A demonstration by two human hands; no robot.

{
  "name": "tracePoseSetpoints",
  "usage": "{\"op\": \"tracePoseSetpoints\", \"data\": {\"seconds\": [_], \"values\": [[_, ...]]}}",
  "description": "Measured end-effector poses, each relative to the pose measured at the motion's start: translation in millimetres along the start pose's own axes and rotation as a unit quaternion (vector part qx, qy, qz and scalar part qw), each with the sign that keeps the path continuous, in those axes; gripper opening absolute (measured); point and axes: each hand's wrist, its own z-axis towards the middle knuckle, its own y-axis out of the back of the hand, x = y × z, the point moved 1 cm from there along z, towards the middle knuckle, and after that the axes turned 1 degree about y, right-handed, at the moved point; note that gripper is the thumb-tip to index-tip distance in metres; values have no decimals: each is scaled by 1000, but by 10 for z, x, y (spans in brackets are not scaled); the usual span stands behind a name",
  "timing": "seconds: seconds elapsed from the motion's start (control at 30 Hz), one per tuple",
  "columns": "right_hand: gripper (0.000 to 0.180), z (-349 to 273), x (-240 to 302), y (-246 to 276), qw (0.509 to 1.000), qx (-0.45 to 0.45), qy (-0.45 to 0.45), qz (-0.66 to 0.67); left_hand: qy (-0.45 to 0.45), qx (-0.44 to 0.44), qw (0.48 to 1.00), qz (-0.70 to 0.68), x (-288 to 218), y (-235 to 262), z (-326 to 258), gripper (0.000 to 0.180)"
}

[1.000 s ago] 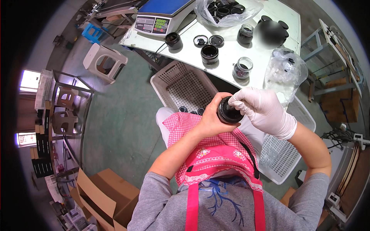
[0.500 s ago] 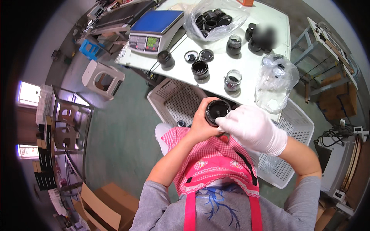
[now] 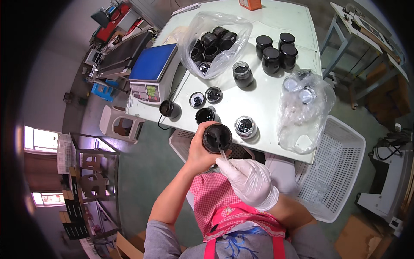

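Observation:
My left hand (image 3: 200, 152), bare, wraps round a jar of dark paste (image 3: 211, 144), its mouth tilted up toward me at the table's front edge. My right hand (image 3: 252, 179), in a white glove, pinches the thin clear handle of what looks like a spoon (image 3: 222, 153). Its far end reaches into the jar and is coated with the dark paste. Just beyond my left hand stands an open dark jar (image 3: 204, 115), partly hidden. To its right is an open glass jar (image 3: 246, 127) with dark contents. Two upturned lids (image 3: 197, 100) lie behind.
On the white table (image 3: 267, 103) stand a blue-topped scale (image 3: 154, 62), a dark jar (image 3: 170, 109), an open glass jar (image 3: 242, 74), several black-lidded jars (image 3: 271, 60), a plastic bag of black lids (image 3: 241, 32) and another clear bag (image 3: 297, 123). White crates (image 3: 336, 159) sit below.
My view has shifted. The jar in my left hand is now tilted more toward me, and my right hand has drawn back from its mouth, exposing the spoon's clear handle.

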Motion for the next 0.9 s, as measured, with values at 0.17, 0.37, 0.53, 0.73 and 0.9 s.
{"op": "tracePoseSetpoints", "data": {"seconds": [0.17,0.37,0.53,0.73,0.9], "values": [[51,17,-132,-44,998,-17,-51,35,19,50,999,9,-61,60,217,79],[50,6,-253,-144,994,-30,-77,66,15,83,996,33,-77,68,396,79],[47,-20,-341,-171,994,-74,-46,67,5,96,992,78,-103,74,461,73],[48,-105,-384,-177,991,-74,-66,85,-4,99,981,166,-198,70,514,74],[49,-123,-425,-163,989,-88,-79,87,-24,103,974,202,-223,66,549,73]]}}
